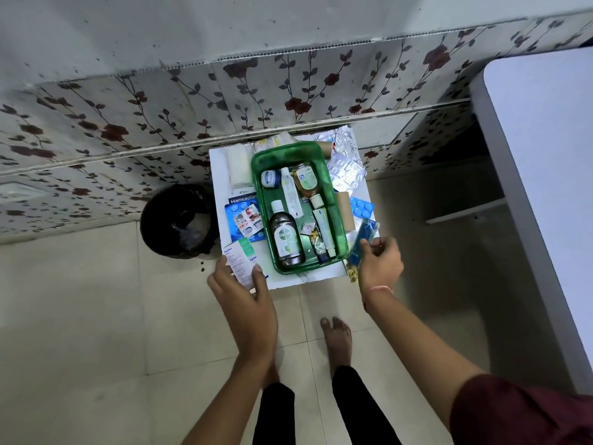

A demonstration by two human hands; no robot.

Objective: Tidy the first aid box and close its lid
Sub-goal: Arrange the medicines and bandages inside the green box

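1. Head view: we look down on the green first aid box (322, 155), which sits open in the middle of a small white table (219, 165) against the flowered wall (128, 123).
2. Inside the box we see a dark Dettol bottle (286, 239), a small round jar (270, 178), a white tube (291, 192), an amber bottle (306, 181) and another slim tube (324, 232), all lying flat.
3. Around the box, loose on the table, lie a Hansaplast pack (241, 200), blue blister strips (362, 207) and silver foil strips (346, 165).
4. Our left hand (247, 300) is at the table's near left corner, its fingers pinching a white and green medicine carton (241, 260).
5. Our right hand (380, 263) is at the near right corner, its fingers curled around a blue packet (364, 239).
6. A black bin (176, 220) stands on the floor just left of the table.
7. Our bare foot (337, 340) stands on the tiled floor (96, 316) below.
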